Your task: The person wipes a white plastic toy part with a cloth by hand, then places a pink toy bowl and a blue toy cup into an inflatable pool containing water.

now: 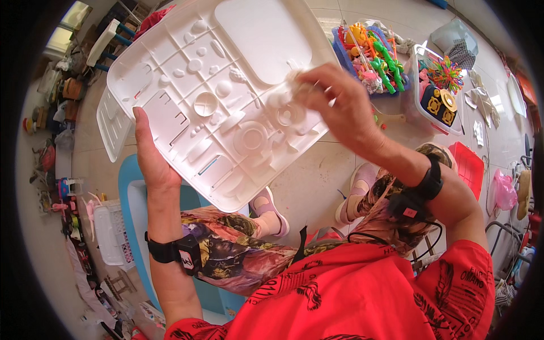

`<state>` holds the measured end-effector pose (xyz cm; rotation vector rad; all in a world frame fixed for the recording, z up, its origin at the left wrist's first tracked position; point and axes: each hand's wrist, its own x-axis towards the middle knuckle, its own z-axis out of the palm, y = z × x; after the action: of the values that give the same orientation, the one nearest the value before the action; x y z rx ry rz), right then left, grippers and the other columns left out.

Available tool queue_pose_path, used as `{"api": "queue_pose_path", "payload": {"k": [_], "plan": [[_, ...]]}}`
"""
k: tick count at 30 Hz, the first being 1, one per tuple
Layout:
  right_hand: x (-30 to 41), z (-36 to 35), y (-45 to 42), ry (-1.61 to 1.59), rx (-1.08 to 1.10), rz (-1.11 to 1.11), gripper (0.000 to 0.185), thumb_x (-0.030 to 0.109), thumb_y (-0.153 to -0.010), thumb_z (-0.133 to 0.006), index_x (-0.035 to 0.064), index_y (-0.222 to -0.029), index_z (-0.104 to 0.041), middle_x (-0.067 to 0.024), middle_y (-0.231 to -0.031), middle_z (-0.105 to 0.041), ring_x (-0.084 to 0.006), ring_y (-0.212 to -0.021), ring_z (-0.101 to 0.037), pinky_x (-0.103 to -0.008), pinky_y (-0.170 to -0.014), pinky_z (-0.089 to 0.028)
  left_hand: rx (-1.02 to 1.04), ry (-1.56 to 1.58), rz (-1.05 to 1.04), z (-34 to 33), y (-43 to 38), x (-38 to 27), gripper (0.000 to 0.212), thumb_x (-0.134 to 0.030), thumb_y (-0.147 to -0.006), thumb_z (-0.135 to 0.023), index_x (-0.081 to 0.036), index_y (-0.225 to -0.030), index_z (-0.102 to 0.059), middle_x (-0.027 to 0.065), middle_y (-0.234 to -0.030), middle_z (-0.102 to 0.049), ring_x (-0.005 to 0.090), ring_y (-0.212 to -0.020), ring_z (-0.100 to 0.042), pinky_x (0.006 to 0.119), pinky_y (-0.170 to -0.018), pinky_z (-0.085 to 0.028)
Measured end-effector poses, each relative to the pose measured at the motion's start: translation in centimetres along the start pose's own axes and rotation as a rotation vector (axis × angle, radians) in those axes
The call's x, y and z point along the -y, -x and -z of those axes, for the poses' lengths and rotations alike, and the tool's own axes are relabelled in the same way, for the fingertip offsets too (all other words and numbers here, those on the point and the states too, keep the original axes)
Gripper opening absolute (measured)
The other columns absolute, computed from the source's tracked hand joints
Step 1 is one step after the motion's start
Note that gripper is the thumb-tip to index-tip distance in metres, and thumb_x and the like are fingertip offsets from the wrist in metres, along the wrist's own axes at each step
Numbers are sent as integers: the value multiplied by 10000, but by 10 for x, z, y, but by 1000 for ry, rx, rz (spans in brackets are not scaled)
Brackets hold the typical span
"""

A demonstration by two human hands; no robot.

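My left hand (155, 157) grips the edge of a large white plastic panel (182, 123), thumb on the near face. The panel is tilted up before me. Its ribbed face carries raised knobs, round sockets and slots, with a smooth rounded rectangular area (263, 38) at the upper right. Over the panel's right side, my right hand (335, 97) is blurred by motion, its fingers curled around a small pale item (301, 80). That item looks like a cloth, but the blur hides its exact kind. A second white slotted plastic part (112, 123) shows behind the panel's left edge.
A blue basket of toys (335, 46) and a clear bin of toys (412, 93) stand on the tiled floor at right. A red plastic tray (469, 165) lies beside my knee. At my left are a blue plastic tub (127, 187) and a white basket (106, 229).
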<state>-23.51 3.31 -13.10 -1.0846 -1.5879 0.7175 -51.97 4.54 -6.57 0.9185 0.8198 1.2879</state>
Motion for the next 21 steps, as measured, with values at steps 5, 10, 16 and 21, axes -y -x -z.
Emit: {"api": "queue_pose_path", "payload": {"k": [5,10,16,21], "plan": [[-26,3,-11,397,-103,167,203,75,-844,-643,26,-1039,-676,-152,-1019,-621,-305,-862,-651,-381,-763,-538,-57,-8,-37,-9,3,2,718,-525,-1019,-408,-39,-1524,-252,168,-1520,-382,321,-1359,-443,472,-1110,-407],[14,-35,26,114,331,298,230,24,-816,-677,51,-1043,-649,-119,-1035,-616,-297,-892,-643,-375,-738,-538,-105,-36,-19,-8,0,1,736,-538,-1012,-415,-36,-1524,-253,167,-1516,-388,320,-1359,-442,466,-1112,-405],[25,-4,21,-153,546,166,229,45,-841,-709,46,-1066,-664,-106,-1043,-617,-240,-860,-642,-334,-689,-518,-96,-3,-18,9,1,-3,728,-536,-1007,-431,-29,-1510,-288,164,-1490,-424,311,-1330,-476,449,-1098,-419],[19,15,16,-176,422,123,257,18,-820,-724,11,-1070,-664,-90,-1001,-632,-191,-848,-632,-307,-682,-496,-128,-31,-45,9,0,-2,719,-531,-1005,-445,-29,-1502,-306,157,-1474,-442,299,-1315,-488,436,-1086,-429]]}}
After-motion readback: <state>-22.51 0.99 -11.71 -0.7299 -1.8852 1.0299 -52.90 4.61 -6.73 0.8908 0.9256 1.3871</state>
